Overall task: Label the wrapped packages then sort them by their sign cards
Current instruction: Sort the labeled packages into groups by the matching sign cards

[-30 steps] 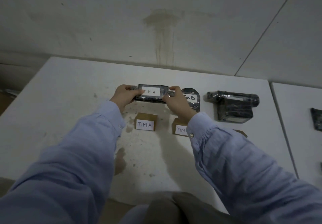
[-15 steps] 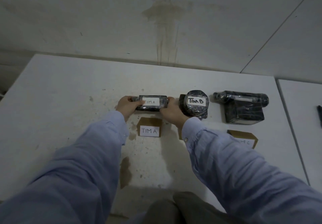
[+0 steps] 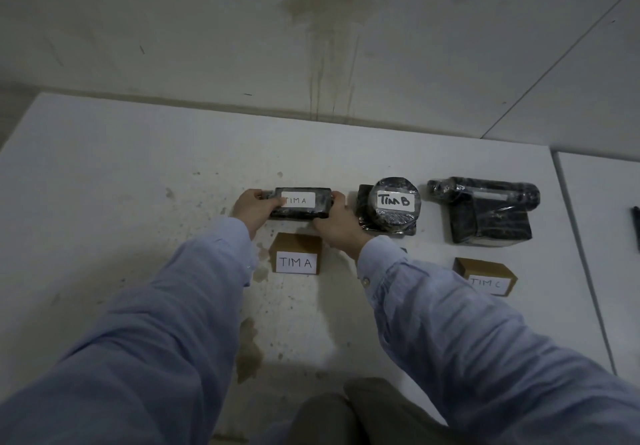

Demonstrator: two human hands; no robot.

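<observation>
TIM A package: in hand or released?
In hand: the left hand and right hand grip the ends of the TIM A package, behind the TIM A sign card. Whether it touches the table, cannot tell.

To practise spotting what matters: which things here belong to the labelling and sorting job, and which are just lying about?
Job: TIM A package, TIM B package, third wrapped package, TIM A card, TIM C card.
Lying about: dark object at right edge, barely visible.
</observation>
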